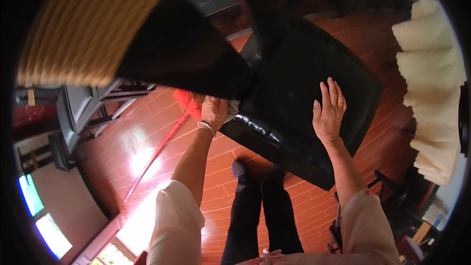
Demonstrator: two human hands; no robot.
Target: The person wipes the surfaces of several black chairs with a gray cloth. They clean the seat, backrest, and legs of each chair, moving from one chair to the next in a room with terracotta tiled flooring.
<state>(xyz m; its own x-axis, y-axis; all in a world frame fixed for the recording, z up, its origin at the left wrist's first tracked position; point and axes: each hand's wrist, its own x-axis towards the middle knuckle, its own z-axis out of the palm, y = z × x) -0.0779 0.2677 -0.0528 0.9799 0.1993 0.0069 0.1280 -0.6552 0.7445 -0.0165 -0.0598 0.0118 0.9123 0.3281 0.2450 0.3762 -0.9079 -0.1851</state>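
A black chair with a glossy seat (294, 70) stands in front of me, turned at an angle. My left hand (214, 109), with a white bracelet at the wrist, is at the seat's left rear edge. Its fingers are closed on a greyish cloth (232, 109), partly hidden by the hand and a dark panel (191, 51) that looks like the chair's backrest. Over the right part of the seat my right hand (330, 112) is spread palm down, holding nothing; whether it touches the surface is hard to tell.
A red broom (162, 149) lies beyond my left hand. A ridged tan surface (92, 25) fills the upper left, close to the camera. Dark furniture (88, 103) stands at left, with more dark furniture (390, 187) at lower right. Cream ruffled fabric (428, 92) hangs at right.
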